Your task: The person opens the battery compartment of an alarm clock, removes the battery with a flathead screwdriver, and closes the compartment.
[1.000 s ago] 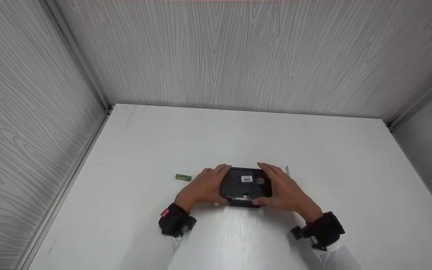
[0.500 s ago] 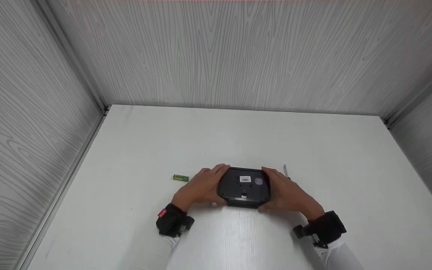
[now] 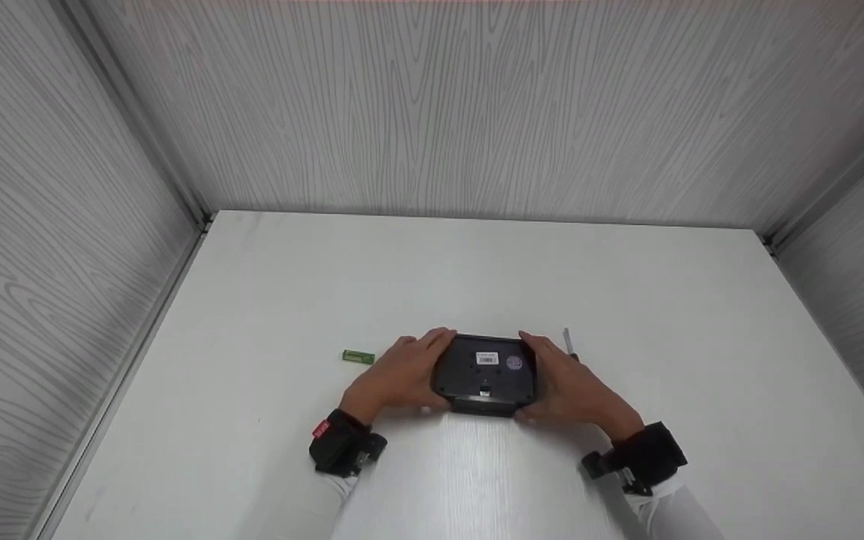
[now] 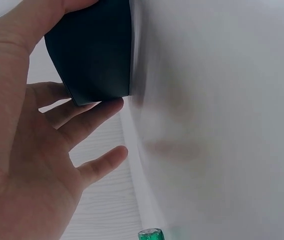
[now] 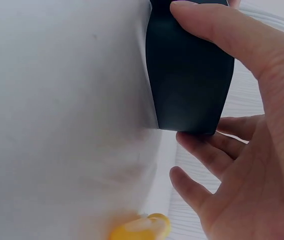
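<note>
hands: 2, left hand (image 3: 402, 375) and right hand (image 3: 571, 386) grip opposite ends of 1 black rounded plastic device (image 3: 486, 373), underside up, low over white desk (image 3: 627, 300) | 1 green cylindrical battery (image 3: 358, 356) lies left | 1 thin pale stick (image 3: 568, 340) right

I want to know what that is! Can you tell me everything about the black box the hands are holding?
The black box is flat, with rounded corners, and looks like dark matte plastic. Its upper face carries a small white label, a round purplish sticker and a little notch near the front edge. It sits low on the white table, near its front. The left hand grips its left side and the right hand its right side, thumbs at the near edge.
</note>
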